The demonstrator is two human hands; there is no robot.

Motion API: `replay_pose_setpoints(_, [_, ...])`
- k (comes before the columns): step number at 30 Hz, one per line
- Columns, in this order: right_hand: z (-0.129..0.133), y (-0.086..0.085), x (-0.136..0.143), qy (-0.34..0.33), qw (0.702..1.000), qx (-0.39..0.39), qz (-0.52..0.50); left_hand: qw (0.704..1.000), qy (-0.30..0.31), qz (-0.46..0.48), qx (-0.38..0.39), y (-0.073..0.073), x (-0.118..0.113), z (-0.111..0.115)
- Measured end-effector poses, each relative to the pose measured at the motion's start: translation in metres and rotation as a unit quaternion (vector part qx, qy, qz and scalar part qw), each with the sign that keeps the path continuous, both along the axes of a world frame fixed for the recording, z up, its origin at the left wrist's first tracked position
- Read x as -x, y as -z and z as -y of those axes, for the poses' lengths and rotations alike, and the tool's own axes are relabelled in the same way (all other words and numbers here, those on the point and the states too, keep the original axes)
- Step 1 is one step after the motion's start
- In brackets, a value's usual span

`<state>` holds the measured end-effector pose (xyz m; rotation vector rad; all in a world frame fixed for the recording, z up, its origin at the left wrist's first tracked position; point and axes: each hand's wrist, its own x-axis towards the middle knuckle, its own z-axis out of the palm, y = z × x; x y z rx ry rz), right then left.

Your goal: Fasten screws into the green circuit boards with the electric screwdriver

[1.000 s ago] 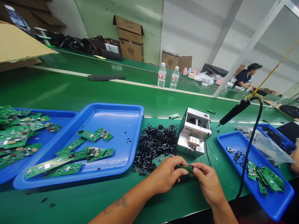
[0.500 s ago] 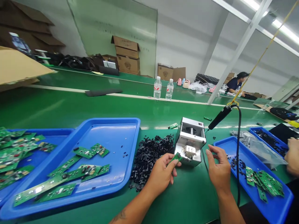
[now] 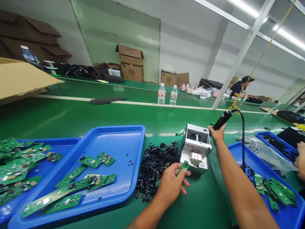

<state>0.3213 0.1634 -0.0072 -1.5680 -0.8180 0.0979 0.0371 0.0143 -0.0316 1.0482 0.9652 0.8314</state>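
My left hand [image 3: 172,183] pinches a small green circuit board [image 3: 184,168] between thumb and fingers, in front of a silver screw feeder [image 3: 196,143]. My right hand [image 3: 218,133] is wrapped round the lower part of a black electric screwdriver [image 3: 221,121], which hangs from a yellow cord just behind and right of the feeder. Its tip is hidden by the hand and the feeder. Left of the feeder lies a heap of small black parts [image 3: 154,168] on the green table.
Blue trays stand on both sides: one with several circuit boards [image 3: 143,149] on the left, one [image 3: 234,152] on the right. A black cable [image 3: 243,143] loops down at right. Two water bottles [image 3: 161,95] stand farther back. A co-worker's hand [image 3: 300,159] shows at the right edge.
My right hand has moved up and forward from beside the feeder and taken hold of the screwdriver. My left hand still holds the circuit board. The view has shifted slightly.
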Motion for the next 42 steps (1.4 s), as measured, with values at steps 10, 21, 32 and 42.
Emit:
replay_pose_setpoints(10, [0.078, -0.028, 0.021, -0.035, 0.993, -0.11, 0.031, 0.999, -0.017, 0.032, 0.028, 0.004, -0.006, 0.002])
replay_pose_setpoints(21, [0.149, -0.071, 0.135, -0.251, 0.946, -0.199, -0.044, 0.999, -0.032, 0.011, 0.024, 0.002, -0.009, 0.004])
replay_pose_setpoints(32, [0.135, -0.029, 0.155, -0.182, 0.96, -0.204, 0.064, 0.999, -0.036, 0.016, 0.028, -0.001, -0.011, 0.002])
replay_pose_setpoints(42, [0.148, -0.049, 0.166, -0.232, 0.949, -0.212, 0.002, 0.999, -0.036, 0.013, 0.038, -0.005, -0.012, 0.001])
